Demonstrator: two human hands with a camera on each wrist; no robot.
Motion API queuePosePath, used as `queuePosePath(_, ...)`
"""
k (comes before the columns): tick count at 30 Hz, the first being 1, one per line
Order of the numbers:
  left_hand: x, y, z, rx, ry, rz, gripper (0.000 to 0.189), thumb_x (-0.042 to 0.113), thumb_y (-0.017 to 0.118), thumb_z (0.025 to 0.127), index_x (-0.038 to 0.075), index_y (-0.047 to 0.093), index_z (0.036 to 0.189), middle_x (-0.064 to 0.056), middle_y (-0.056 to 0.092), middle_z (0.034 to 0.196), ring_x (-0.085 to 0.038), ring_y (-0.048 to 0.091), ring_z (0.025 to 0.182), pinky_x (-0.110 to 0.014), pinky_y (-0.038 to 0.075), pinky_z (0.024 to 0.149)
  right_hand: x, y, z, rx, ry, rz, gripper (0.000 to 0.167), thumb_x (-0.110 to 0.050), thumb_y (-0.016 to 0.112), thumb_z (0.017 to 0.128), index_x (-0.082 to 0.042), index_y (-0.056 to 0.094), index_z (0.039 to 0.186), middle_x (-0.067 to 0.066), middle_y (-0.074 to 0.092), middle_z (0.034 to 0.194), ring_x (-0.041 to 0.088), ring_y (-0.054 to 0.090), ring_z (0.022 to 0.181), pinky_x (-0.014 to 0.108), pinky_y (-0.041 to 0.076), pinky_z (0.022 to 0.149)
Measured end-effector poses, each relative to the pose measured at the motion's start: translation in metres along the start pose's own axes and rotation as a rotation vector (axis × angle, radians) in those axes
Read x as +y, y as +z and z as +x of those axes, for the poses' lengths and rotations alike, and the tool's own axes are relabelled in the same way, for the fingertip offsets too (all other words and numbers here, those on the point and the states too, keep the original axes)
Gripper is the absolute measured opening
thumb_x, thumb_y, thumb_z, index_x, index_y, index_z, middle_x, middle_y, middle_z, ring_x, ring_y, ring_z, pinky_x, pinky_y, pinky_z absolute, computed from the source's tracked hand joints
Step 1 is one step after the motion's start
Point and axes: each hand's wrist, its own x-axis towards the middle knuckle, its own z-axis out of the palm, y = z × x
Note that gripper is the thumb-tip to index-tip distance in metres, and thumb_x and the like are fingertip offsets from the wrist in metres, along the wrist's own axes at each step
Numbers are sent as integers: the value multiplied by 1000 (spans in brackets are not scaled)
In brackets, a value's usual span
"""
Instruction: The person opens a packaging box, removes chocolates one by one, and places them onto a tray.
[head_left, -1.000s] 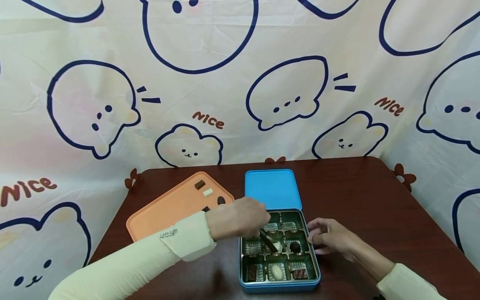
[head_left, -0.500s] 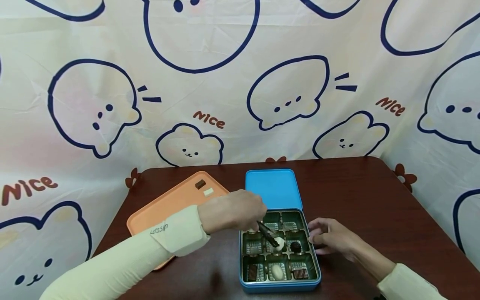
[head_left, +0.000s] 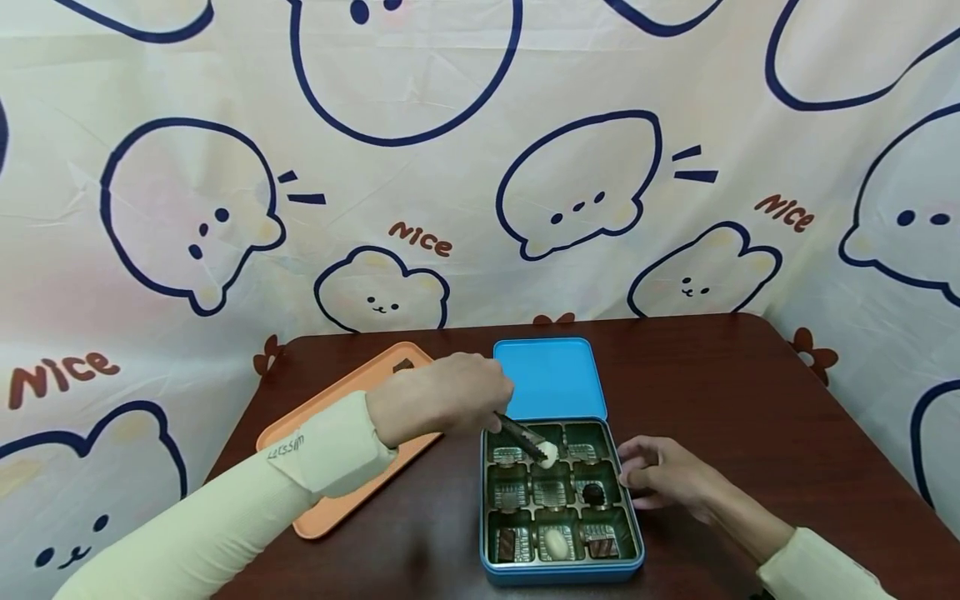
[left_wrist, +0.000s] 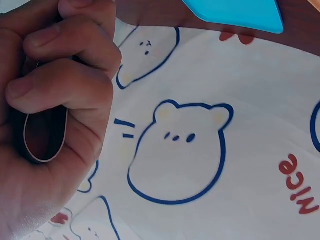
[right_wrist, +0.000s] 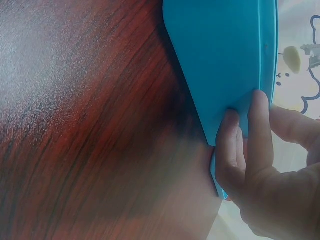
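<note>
My left hand (head_left: 442, 396) grips a pair of dark tongs (head_left: 522, 435); the left wrist view shows the fingers curled round their looped end. At the tips is a round white chocolate (head_left: 548, 454), over the middle column of the tin box (head_left: 562, 575), near the divider between its back and middle rows. My right hand (head_left: 671, 475) rests its fingertips on the tin's right side wall, fingers fairly straight. A dark round chocolate (head_left: 593, 494) lies in the middle row's right compartment. The front row holds a brown chocolate bar (head_left: 506, 545), a white oval chocolate (head_left: 557, 544) and a striped brown chocolate (head_left: 602, 547).
The blue lid (head_left: 549, 377) lies open behind the tin. An orange tray (head_left: 330, 417) sits to the left, partly hidden by my left arm; a brown chocolate piece (head_left: 402, 365) shows at its far end. A patterned cloth (head_left: 465, 183) hangs behind the dark wooden table (head_left: 697, 383).
The left hand has moved back and left with the tongs, lifting the white chocolate out of the middle compartment toward the back row. The right hand has stayed at the tin's side.
</note>
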Motion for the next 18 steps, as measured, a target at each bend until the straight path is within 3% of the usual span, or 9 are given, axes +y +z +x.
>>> queuePosePath(9,-31,-7,-8,-25,-56,-103,23,26,69,95,20,73,74,9,55,57,-9,50,53,-25,39,53,-1,0,-1,-4,-7,-1,46,-1,60,93,12,43,134,16,60,105,20,64,91,43,59,75)
queuePosePath(13,-49,-5,-12,-22,-56,-132,31,23,68,96,21,73,65,10,59,55,-9,49,51,-24,37,50,-1,0,-2,-7,0,-1,47,-1,61,92,12,43,134,16,60,105,21,64,92,43,59,76)
queuePosePath(18,-73,-1,-16,-40,-93,-159,35,21,67,96,19,68,61,8,44,50,-8,39,46,-22,29,46,-2,0,-1,-4,-2,-2,46,0,60,93,12,44,134,16,60,105,20,64,91,42,59,75)
